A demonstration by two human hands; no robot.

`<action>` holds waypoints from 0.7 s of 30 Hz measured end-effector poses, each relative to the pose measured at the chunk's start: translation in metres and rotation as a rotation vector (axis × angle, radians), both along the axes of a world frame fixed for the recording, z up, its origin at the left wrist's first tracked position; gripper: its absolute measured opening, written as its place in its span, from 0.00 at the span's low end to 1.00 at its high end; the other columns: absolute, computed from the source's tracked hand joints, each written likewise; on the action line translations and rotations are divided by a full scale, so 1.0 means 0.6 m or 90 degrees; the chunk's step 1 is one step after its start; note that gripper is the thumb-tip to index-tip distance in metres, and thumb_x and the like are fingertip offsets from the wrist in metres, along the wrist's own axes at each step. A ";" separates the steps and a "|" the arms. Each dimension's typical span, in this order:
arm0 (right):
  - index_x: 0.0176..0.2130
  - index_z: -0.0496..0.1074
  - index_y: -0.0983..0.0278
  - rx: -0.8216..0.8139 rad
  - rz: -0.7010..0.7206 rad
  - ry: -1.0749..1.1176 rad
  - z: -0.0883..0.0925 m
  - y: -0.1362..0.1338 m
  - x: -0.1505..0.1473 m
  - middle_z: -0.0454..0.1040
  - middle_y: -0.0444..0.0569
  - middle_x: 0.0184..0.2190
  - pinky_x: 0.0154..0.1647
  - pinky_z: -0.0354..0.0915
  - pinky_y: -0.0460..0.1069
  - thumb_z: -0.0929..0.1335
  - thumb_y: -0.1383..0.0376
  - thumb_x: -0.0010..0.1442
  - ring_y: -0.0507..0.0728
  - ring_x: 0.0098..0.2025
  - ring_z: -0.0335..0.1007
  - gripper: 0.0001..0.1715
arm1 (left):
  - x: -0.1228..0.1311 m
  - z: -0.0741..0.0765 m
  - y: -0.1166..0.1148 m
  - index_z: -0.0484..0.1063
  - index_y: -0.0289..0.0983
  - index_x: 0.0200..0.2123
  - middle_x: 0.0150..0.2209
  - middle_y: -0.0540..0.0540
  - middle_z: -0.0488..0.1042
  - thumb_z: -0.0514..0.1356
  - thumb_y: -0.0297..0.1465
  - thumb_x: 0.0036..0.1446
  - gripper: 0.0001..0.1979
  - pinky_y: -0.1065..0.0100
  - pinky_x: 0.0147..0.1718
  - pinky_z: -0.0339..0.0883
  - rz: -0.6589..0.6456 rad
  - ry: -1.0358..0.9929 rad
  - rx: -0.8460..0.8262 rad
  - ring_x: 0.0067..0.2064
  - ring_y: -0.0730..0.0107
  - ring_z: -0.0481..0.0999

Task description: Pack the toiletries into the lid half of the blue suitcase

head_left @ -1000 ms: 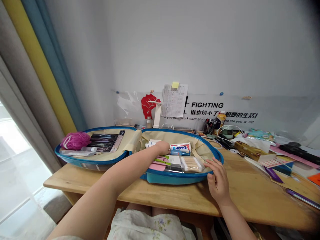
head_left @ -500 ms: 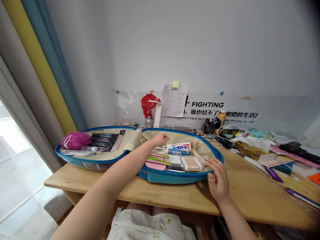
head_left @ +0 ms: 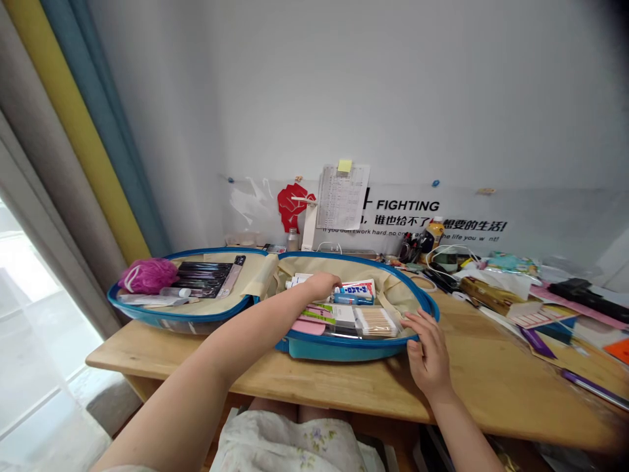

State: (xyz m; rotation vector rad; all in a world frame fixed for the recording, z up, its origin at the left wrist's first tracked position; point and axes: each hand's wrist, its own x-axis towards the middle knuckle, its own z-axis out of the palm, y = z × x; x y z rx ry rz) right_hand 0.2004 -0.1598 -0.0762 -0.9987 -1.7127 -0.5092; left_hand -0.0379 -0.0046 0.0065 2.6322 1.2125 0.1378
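The blue tube (head_left: 354,299) is laid flat in the right half of the open case (head_left: 339,351), with its long side running from left to right, much like the front edge of the case. Its left end is pointed at the left hand (head_left: 322,286); which end has the cap cannot be told. The left hand is held over the things with its fingers curled down by that end, and whether anything is pinched cannot be told. The right hand (head_left: 430,351) is rested on the right end of the case's rim, with its fingers a little spread.

Just behind the tube, a white pack (head_left: 362,287) with blue letters is seen, partly covered by it. In front, a white box (head_left: 344,316) and a pack of cotton sticks (head_left: 376,322) are set side by side. A pink thing (head_left: 310,326) is partly covered by a green and pink packet (head_left: 324,313). Some things are hidden by the left arm. In the left half, a purple puff (head_left: 149,276) is placed near a black pack (head_left: 204,278).

The tube looks smooth, round and long.
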 end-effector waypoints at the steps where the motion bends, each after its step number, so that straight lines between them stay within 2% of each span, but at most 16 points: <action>1: 0.48 0.69 0.61 -0.001 -0.001 -0.001 0.000 0.000 0.000 0.73 0.54 0.46 0.55 0.62 0.64 0.57 0.59 0.67 0.65 0.59 0.63 0.17 | 0.000 -0.001 0.001 0.69 0.36 0.50 0.50 0.42 0.72 0.57 0.37 0.63 0.15 0.54 0.48 0.70 -0.008 0.006 0.001 0.49 0.63 0.73; 9: 0.48 0.69 0.61 -0.008 -0.004 0.000 -0.002 -0.001 0.001 0.73 0.54 0.47 0.56 0.62 0.64 0.58 0.59 0.66 0.65 0.59 0.63 0.17 | 0.000 -0.012 -0.001 0.70 0.36 0.51 0.50 0.42 0.73 0.58 0.36 0.63 0.15 0.54 0.49 0.70 -0.022 0.014 -0.009 0.49 0.63 0.74; 12: 0.48 0.69 0.61 -0.003 -0.009 -0.008 -0.001 -0.001 0.000 0.73 0.55 0.47 0.56 0.62 0.64 0.58 0.60 0.66 0.65 0.59 0.62 0.17 | -0.003 -0.008 0.000 0.71 0.37 0.52 0.51 0.42 0.75 0.56 0.33 0.64 0.15 0.57 0.50 0.69 -0.008 -0.019 0.000 0.49 0.62 0.75; 17: 0.47 0.69 0.62 0.011 -0.010 -0.015 -0.001 0.002 0.002 0.73 0.55 0.46 0.55 0.62 0.64 0.57 0.60 0.67 0.65 0.58 0.63 0.16 | -0.024 0.031 0.003 0.70 0.41 0.56 0.56 0.46 0.73 0.46 0.27 0.65 0.20 0.65 0.53 0.66 0.065 -0.135 0.083 0.55 0.63 0.72; 21: 0.46 0.69 0.62 0.026 0.001 -0.016 -0.004 0.009 0.007 0.74 0.55 0.45 0.55 0.62 0.64 0.58 0.58 0.67 0.66 0.57 0.65 0.17 | -0.073 0.072 -0.021 0.66 0.41 0.59 0.59 0.49 0.70 0.43 0.29 0.67 0.22 0.70 0.56 0.62 0.128 -0.220 0.180 0.58 0.70 0.69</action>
